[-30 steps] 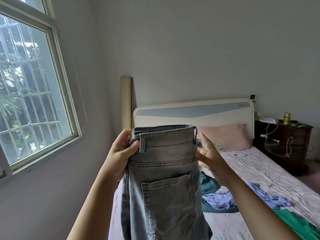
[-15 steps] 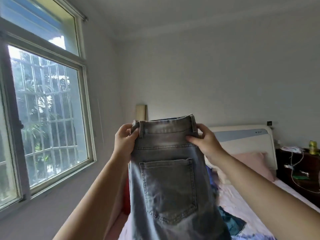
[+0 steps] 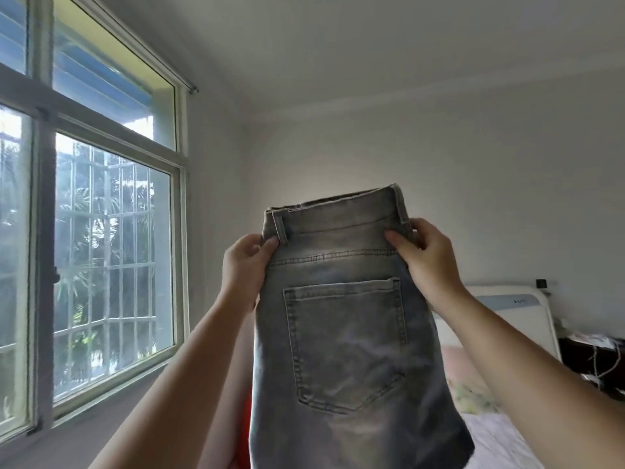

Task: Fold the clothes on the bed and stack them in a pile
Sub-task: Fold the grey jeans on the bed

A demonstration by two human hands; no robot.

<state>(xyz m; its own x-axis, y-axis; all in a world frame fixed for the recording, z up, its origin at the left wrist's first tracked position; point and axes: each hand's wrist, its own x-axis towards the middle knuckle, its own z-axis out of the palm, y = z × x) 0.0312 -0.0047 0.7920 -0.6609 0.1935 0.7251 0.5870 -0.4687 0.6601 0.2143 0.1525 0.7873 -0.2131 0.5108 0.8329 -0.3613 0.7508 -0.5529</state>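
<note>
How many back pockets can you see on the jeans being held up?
1. The pocket sits mid-panel on the jeans, below the waistband gripped by the left hand and right hand. Another may be hidden behind.

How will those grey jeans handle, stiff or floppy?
Likely floppy: the grey jeans hang straight down from the waistband, which the left hand and right hand pinch. Probably fairly heavy, not slippery: thick, seamed denim.

I can read no text, brand or number here. The small dark marks on the blue panel of the headboard (image 3: 507, 300) are too blurred for me to make out, and the back of the jeans (image 3: 345, 333) I hold up shows only stitching.
</note>
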